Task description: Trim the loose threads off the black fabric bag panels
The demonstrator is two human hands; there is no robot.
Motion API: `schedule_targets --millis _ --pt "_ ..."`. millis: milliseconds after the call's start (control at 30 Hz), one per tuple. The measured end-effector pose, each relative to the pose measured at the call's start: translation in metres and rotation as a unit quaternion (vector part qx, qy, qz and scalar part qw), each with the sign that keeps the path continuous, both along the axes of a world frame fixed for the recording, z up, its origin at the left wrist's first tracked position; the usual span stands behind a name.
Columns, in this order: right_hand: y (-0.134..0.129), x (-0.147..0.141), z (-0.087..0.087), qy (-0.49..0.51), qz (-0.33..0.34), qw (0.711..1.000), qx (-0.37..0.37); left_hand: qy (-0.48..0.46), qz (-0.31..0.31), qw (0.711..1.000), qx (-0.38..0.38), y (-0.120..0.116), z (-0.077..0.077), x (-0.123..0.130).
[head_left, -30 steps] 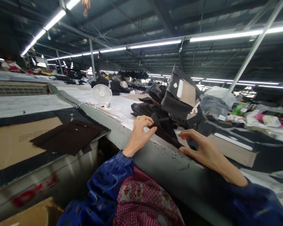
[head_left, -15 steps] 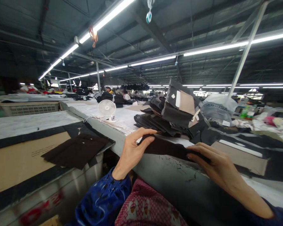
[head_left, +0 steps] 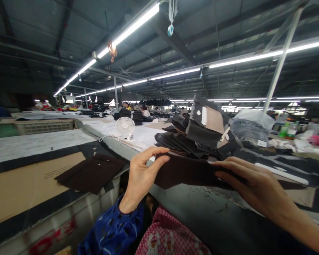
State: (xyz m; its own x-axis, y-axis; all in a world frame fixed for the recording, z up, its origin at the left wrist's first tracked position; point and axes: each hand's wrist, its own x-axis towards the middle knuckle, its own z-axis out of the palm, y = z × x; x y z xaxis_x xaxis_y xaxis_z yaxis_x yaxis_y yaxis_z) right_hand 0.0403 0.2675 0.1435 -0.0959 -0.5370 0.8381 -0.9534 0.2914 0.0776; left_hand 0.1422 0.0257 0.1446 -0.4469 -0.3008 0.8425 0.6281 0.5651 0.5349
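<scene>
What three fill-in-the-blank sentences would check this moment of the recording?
Between the left hand and the right hand, the fabric piece is dark ____.
The desk fan on the table is ____.
The sleeve on the left arm is ____.

Missing words: brown; white; blue.

On my feed the dark brown cloth panel (head_left: 186,172) looks matt and softly napped, and the stacked black cloth pieces (head_left: 179,140) share that dull finish, with a smooth beige patch (head_left: 214,119) on top. The worktop edge (head_left: 202,212) is grey and scuffed, the brown cardboard (head_left: 23,187) matt paper, and the metal side panel (head_left: 93,205) faintly glossy. I can make out a smooth white plastic fan (head_left: 125,127), a glossy plastic bag (head_left: 251,124), a shiny blue sleeve (head_left: 111,226) and a matt checked cloth apron (head_left: 159,233)
</scene>
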Motion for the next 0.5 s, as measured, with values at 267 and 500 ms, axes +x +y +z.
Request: schedule_targets --millis 267,500 --pt "-0.003 0.001 0.001 0.014 -0.001 1.000 0.007 -0.019 -0.004 0.999 0.031 -0.002 -0.001 0.001" --pt "-0.017 0.008 0.007 0.019 -0.003 1.000 0.024 -0.056 -0.004 0.998 0.024 -0.021 -0.008 0.006"
